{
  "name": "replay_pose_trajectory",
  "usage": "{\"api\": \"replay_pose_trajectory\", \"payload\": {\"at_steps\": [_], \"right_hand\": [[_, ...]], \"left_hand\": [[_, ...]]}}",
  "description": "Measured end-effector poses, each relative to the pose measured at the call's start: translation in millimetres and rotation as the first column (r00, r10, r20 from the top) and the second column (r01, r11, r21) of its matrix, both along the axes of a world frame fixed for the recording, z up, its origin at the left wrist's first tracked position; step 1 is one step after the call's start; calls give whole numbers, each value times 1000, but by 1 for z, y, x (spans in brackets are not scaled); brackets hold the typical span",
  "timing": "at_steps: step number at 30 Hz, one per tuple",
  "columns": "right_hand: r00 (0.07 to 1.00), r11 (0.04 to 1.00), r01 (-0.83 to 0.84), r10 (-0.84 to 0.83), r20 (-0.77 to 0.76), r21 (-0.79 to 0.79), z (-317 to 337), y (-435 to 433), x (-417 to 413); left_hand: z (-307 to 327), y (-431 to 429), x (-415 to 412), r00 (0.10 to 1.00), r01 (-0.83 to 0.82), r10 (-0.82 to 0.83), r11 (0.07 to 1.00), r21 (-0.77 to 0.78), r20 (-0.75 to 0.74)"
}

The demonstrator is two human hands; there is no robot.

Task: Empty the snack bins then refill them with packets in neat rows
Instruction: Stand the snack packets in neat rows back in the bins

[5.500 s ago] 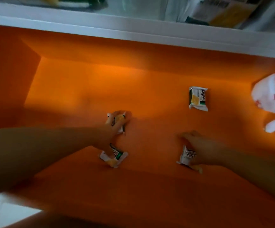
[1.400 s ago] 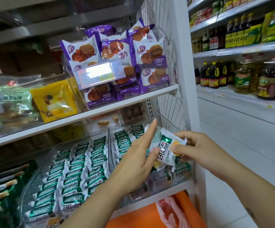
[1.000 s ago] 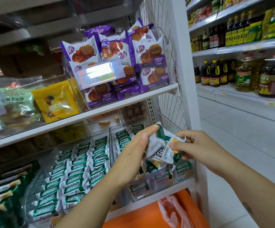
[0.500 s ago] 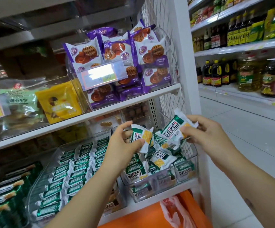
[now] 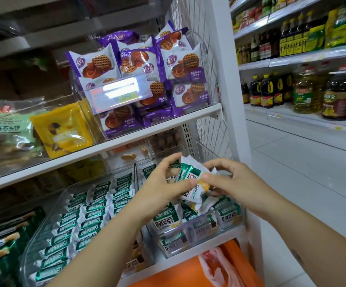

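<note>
Fingers [image 5: 185,183] of the left hand [image 5: 163,189] and of the right hand [image 5: 236,183] curl in from both sides, pinching a small bunch of green-and-white packets [image 5: 190,177] between thumbs and fingertips at the centre of the frame. The bunch sits just above the clear bin [image 5: 190,237] at lower centre, where more packets lie jumbled; whether it touches them I cannot tell. The hands fill most of the gap between this bin's rim and the white shelf edge [image 5: 126,141] overhead. The bin's right wall stands just beside a wire mesh panel [image 5: 213,131]. Left of it, a second bin [image 5: 50,220] holds packets in neat rows [image 5: 97,206]. At the bottom edge are an orange crate [image 5: 180,274] and a plastic bag [image 5: 215,264]. On the right, bare aisle floor [image 5: 302,172] gives open room.
</note>
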State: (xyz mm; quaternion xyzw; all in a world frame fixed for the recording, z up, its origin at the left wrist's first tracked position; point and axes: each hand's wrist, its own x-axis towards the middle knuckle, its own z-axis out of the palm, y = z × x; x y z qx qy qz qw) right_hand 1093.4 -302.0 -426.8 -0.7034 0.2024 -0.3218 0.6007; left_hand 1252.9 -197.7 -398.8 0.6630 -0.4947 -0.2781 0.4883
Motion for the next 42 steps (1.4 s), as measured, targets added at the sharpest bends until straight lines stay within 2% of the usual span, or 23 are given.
{"api": "replay_pose_trajectory", "payload": {"at_steps": [2,4,6,8,12,14,17,22,25,27,30,32,34,37,40,42], "right_hand": [[994,994,101,-103,-33,-49,1,-12,4],[969,965,153,-188,-159,-212,-1,-25,10],[901,923,51,-207,-381,-380,-9,-35,18],[795,883,-85,-218,-565,-461,-19,-41,26],[654,844,-215,-249,-714,-491,-26,-41,39],[631,850,-243,-228,-742,-468,-30,-39,47],[669,884,-200,-193,-718,-423,-33,-39,54],[745,907,-160,-148,-651,-390,-33,-43,54],[754,911,-175,-120,-645,-374,-32,-40,54],[752,907,-173,-130,-647,-383,-26,-42,52],[774,875,-142,-193,-603,-463,-12,-45,45],[798,835,-124,-237,-554,-536,-6,-46,41],[809,807,-112,-265,-525,-580,-2,-46,39],[814,776,-129,-272,-513,-617,-2,-46,38],[847,775,-138,-231,-479,-617,-5,-45,38],[883,774,-138,-186,-431,-618,-3,-43,39]], "left_hand": [[1,-7,7,999,-47,47,998,-31,-9],[0,-16,16,990,-130,132,991,-46,40],[-7,-27,29,967,-222,223,975,-23,123],[-15,-39,38,946,-256,249,967,8,210],[-28,-59,52,952,-176,141,978,112,271],[-32,-66,57,955,-132,78,976,175,287],[-35,-71,62,937,-104,13,965,242,350],[-42,-73,79,828,-148,-64,933,328,556],[-43,-79,77,724,-208,-101,911,355,683],[-43,-85,74,619,-260,-146,889,377,771],[-44,-94,67,450,-323,-220,864,387,865],[-43,-97,64,389,-336,-255,856,394,885],[-40,-96,64,395,-333,-297,836,437,869],[-33,-84,75,541,-271,-272,839,471,796],[-23,-63,74,699,-122,-112,955,271,707],[-15,-50,63,751,-10,-136,976,218,646]]}}
